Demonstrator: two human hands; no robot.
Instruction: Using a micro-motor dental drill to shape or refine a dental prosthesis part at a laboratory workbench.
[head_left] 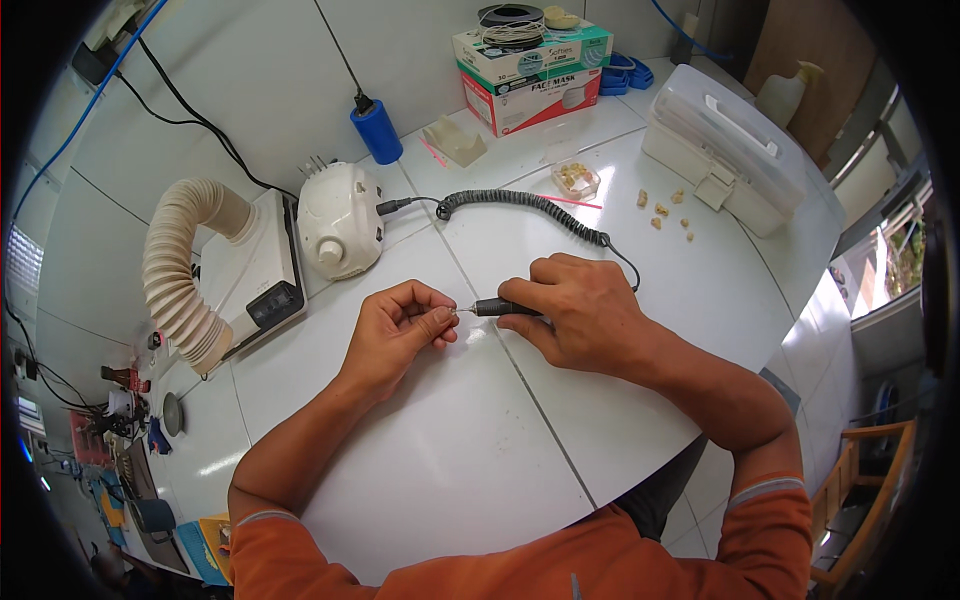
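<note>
Left hand (395,328): pinched a tiny piece (454,311) between thumb and fingers, right of the control unit (340,222) and nearer the body; showed too little of it to tell its kind.
Right hand (588,314): grasped one dark handpiece (505,308), farther right of the control unit, slim tip pointed at the tiny piece; could not tell whether touching.
Work on the piece: looked under way rather than finished, judging by the tip so close; could not tell the share done from the share left.
Loose pieces (661,210): counted six, yellowish, scattered on the table (440,450) well right of the control unit; lay apart from both hands, perhaps finished, perhaps waiting.
Clear box (592,190): counted one, right of the control unit; held several yellowish pieces, too crowded to count.
Pink sticks (575,202): counted two, both right of the control unit.
Coiled cord (520,196): counted one, plugged into the control unit's right side.
Ribbed hose (165,255): counted one, left of the control unit.
Blue cylinder (376,131): counted one, just beyond the control unit.
Cartons (530,105): counted two, stacked beyond and right of the control unit.
Storage case (715,150): counted one, far right of the control unit.
</note>
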